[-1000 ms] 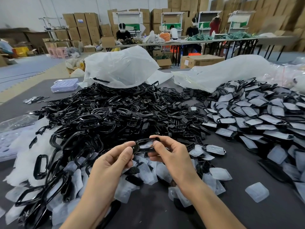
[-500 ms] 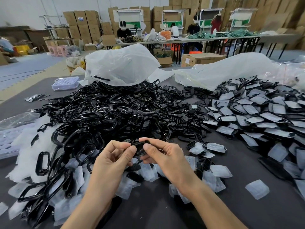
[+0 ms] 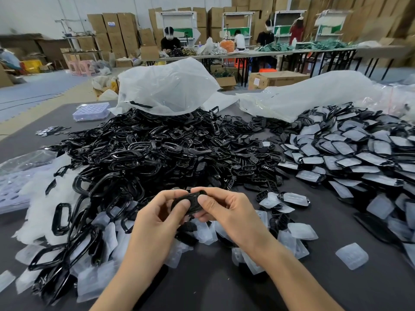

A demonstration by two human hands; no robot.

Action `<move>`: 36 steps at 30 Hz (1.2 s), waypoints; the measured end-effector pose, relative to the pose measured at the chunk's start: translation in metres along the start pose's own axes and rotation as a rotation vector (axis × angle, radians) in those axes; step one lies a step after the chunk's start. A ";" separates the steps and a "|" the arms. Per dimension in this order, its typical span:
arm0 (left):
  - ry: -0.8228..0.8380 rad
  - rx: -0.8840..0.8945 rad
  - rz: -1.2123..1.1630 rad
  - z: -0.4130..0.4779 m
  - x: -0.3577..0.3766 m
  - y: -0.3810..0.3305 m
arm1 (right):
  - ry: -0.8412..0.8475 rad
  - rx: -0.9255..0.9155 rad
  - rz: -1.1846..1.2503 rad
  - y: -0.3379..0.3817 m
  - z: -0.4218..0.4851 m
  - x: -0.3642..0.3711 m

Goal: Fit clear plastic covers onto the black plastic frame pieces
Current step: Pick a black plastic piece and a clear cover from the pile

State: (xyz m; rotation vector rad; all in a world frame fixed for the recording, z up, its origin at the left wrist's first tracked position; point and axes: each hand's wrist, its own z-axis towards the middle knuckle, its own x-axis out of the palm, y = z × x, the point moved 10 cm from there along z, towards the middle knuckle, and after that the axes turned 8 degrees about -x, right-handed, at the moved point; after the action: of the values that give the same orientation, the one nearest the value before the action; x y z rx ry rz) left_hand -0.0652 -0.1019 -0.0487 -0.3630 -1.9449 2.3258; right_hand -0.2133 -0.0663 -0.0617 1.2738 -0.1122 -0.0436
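- Landmark: black frame pile, a heap of loose black frames in the middle of the dark surface.
- Black frame piece is held in the air just in front of the pile's near edge, above loose clear covers lying on the surface.
- Left hand pinches the piece's left end. Its fingers are curled, with the thumb tip pressed on the front face.
- Right hand grips the right end, with the thumb on top and the other fingers curled underneath.
- Cannot tell whether a clear cover sits in the held piece; the hands hide most of it.
- Right of the pile lies a covered-frame heap, black frames with clear covers on them.
- One single cover lies alone, in front of the pile and to the right.
- Behind the pile is a crumpled clear bag, its edge resting on the frames. A second bag lies behind and to the right.
- A lilac tray sits at the pile's back-left corner.
- Writing: a cardboard box behind the pile has a label, too blurred to read. A blue label on the stacked cartons far behind is also illegible.
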 end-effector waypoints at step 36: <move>-0.126 0.149 0.488 -0.003 -0.001 0.003 | -0.185 0.157 0.234 -0.016 0.002 -0.024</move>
State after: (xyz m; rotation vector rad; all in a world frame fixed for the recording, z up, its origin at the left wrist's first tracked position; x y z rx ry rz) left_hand -0.0633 -0.1003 -0.0524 -0.7697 -1.8846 2.8310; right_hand -0.2372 -0.0704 -0.0782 1.4044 -0.4301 0.0498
